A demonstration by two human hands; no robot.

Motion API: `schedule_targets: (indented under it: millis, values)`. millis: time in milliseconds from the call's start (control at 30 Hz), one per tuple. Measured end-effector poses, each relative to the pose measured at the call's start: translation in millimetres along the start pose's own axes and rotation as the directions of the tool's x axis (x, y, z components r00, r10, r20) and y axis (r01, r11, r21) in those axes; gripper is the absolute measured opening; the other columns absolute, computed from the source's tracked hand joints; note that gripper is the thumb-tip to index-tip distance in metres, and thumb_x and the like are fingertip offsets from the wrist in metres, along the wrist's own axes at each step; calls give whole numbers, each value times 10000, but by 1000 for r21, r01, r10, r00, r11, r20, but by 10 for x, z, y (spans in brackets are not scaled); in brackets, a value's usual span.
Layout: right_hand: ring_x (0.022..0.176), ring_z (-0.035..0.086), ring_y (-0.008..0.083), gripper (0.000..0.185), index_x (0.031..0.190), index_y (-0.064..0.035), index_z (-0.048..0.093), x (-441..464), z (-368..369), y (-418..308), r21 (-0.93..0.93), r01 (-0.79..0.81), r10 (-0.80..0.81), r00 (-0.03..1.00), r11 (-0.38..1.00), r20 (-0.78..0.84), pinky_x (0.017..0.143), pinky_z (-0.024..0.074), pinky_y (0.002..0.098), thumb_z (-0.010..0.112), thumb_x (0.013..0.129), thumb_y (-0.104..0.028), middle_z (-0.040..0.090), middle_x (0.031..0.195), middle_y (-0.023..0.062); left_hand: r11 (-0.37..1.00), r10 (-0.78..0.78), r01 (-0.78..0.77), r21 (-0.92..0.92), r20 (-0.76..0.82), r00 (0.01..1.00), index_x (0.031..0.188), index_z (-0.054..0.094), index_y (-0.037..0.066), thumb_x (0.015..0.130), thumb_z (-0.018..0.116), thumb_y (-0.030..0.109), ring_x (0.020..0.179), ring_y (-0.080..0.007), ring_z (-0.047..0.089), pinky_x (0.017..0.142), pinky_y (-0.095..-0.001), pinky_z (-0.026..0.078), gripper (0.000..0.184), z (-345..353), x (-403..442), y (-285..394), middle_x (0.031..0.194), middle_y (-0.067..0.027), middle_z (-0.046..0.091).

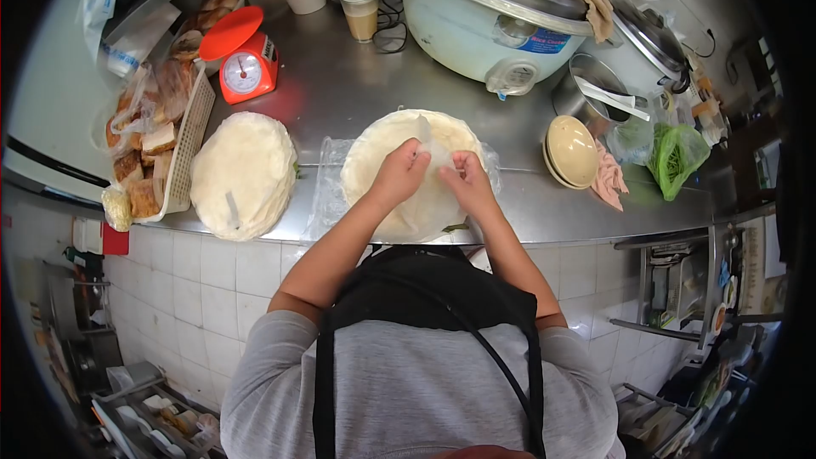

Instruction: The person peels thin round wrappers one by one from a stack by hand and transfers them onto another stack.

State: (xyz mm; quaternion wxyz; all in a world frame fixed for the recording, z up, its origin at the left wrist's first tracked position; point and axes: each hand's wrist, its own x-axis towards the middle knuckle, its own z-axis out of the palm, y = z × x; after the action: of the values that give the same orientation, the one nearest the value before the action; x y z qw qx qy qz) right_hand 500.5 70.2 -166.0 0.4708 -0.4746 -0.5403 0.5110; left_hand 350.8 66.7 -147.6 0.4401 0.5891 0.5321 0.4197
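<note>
A stack of thin, round, pale dough wrappers (361, 161) lies in front of me, with clear plastic wrap (323, 195) spread under it. Over the stack, my left hand (401, 173) pinches the edge of a thin, translucent wrapper sheet (438, 155). My right hand (470, 182) is closed in a pinch on the same sheet, a short way to the right. The sheet's lower part hangs over the stack, and where it ends I cannot make out. To the left sits a second stack of round wrappers (242, 170), with a small pale strip on top.
A red-orange dial scale (248, 72) and a basket of bread (183, 161) stand on the left. Behind are a cup of milky drink (361, 13) and a large rice cooker (484, 25). Bowls (572, 151), a pink cloth (608, 174) and a green bag (677, 157) lie on the right.
</note>
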Motion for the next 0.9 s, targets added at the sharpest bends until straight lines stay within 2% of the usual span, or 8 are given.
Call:
schedule_targets:
  millis: [33,133,400,500,600,700,767,900]
  values:
    - [622,540,139,126,823,-25,519,32,74,-37,38,121,-117,989,992,-85,600,444,273,558,785,-138,568,710,50,998,31,-32,58,5,999,829,513,36,843,484,142,631,-61,469,573,-236,402,110,18,-31,89,706,4,535]
    - [609,546,185,171,793,-16,508,89,82,-340,-338,66,-45,997,939,69,582,433,299,546,803,-182,549,654,107,991,111,-107,80,-40,993,800,497,44,866,451,142,612,-44,431,554,-218,379,126,40,-50,95,669,24,494]
    - [586,512,163,181,787,-26,514,161,11,-247,-325,115,-160,981,939,-113,572,418,288,516,833,-201,541,632,92,958,34,-111,-264,-278,960,764,472,66,893,429,179,601,-10,373,533,-180,336,177,-392,-54,-130,672,67,454]
    - [619,502,124,146,824,-47,538,178,-52,-303,-292,155,-159,987,944,11,594,415,265,508,840,-189,554,668,56,961,6,-68,-269,-222,975,804,497,59,874,457,163,641,-21,426,564,-189,371,132,-486,-89,-297,704,59,479]
    - [648,529,146,133,852,-50,549,153,-46,-396,-242,269,-204,943,932,263,620,424,269,505,839,-176,574,711,66,991,-105,76,112,280,954,877,520,38,840,494,147,694,-45,477,610,-202,403,118,-633,-57,-367,744,43,508]
    - [682,552,171,131,870,-49,553,83,10,-521,-251,361,-230,872,898,433,651,431,272,507,832,-165,591,752,77,996,76,-84,32,205,976,936,526,26,804,522,124,700,-59,495,625,-216,415,165,-521,16,-175,739,11,531]
    - [708,563,185,137,873,-43,552,47,4,-585,-269,331,-175,864,905,472,671,435,274,514,825,-165,598,779,85,986,101,-113,126,101,990,865,510,14,783,524,154,677,-159,528,613,-285,413,163,-423,75,-35,729,-81,549]
    - [706,564,191,148,879,-37,550,136,-149,-482,-366,272,-228,961,890,157,658,438,276,523,817,-169,590,763,95,959,169,-147,241,-73,983,831,494,-7,778,518,184,689,-310,553,605,-376,415,200,-219,108,207,726,-196,549]
